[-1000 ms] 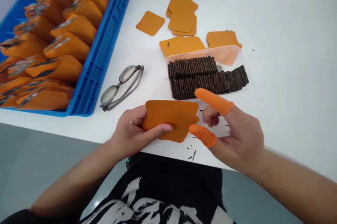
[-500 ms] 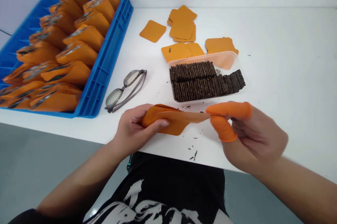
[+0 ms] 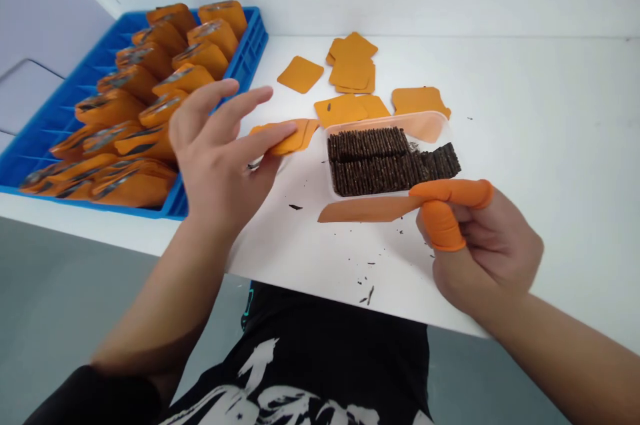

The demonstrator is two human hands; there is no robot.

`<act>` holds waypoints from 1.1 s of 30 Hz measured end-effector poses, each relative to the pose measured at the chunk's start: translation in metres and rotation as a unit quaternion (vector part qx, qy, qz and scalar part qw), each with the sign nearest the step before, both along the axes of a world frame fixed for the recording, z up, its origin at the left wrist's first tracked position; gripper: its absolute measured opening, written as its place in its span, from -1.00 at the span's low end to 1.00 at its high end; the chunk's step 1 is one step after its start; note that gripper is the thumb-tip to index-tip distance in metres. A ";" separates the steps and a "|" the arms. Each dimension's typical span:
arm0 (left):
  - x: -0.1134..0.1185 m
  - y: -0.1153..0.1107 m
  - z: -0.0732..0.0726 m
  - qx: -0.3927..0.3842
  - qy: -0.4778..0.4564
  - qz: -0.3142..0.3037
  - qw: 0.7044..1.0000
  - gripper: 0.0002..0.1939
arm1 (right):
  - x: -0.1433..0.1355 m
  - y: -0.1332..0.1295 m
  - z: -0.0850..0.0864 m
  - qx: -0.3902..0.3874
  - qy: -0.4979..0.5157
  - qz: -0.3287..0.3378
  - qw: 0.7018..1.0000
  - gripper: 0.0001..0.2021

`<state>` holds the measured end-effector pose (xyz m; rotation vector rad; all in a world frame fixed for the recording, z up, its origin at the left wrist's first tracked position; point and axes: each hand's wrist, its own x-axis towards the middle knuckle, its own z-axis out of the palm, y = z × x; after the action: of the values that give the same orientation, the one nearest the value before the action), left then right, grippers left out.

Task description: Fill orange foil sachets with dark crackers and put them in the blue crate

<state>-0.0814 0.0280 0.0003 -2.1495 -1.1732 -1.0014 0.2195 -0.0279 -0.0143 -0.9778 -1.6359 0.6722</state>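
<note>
My left hand [image 3: 225,158] is raised over the table's left part, pinching a few thin orange square sheets [image 3: 295,135] between thumb and forefinger. Its other fingers are spread. My right hand [image 3: 480,245], with orange finger cots [image 3: 443,225] on thumb and forefinger, pinches a single orange sheet [image 3: 365,210] by its right end. That sheet is held nearly edge-on in front of a clear plastic tub [image 3: 330,175]. Inside the tub stand two rows of thin dark brown pieces [image 3: 375,168].
A blue crate [image 3: 167,206] on the left holds rows of folded orange pouches [image 3: 133,192]. More orange sheets [image 3: 350,72] lie loose and stacked behind the tub. Dark crumbs and slivers [image 3: 370,295] dot the white table [image 3: 310,265]. The eyeglasses are mostly hidden behind my left hand.
My left hand has lifted up and left with its sheets, away from the single sheet in my right hand. That sheet now hangs apart in my right hand. The view has shifted slightly.
</note>
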 end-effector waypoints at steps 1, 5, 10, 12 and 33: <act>-0.002 0.009 -0.003 -0.006 -0.005 0.017 1.000 -0.69 | 0.000 -0.001 0.000 0.005 -0.007 0.000 1.000 -0.79; -0.003 0.032 -0.007 -0.147 -0.011 0.097 0.984 -0.84 | 0.001 -0.003 0.004 0.018 -0.025 0.012 0.999 -0.77; -0.009 0.030 0.031 -0.284 0.015 0.088 0.955 -0.09 | 0.003 -0.004 0.008 0.035 -0.068 0.041 0.996 -0.77; -0.006 0.016 0.050 -0.322 0.030 -0.014 0.946 -0.11 | 0.003 -0.002 0.008 0.037 -0.078 0.040 0.995 -0.77; 0.086 -0.030 0.020 -0.275 -0.198 -0.254 0.906 -0.78 | 0.014 0.016 0.020 0.149 -0.150 0.022 0.977 -0.63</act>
<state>0.0049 -0.0018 0.0200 -2.8951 -1.1994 -1.5318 0.2337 -0.0123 0.0055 -0.8538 -1.9618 0.3017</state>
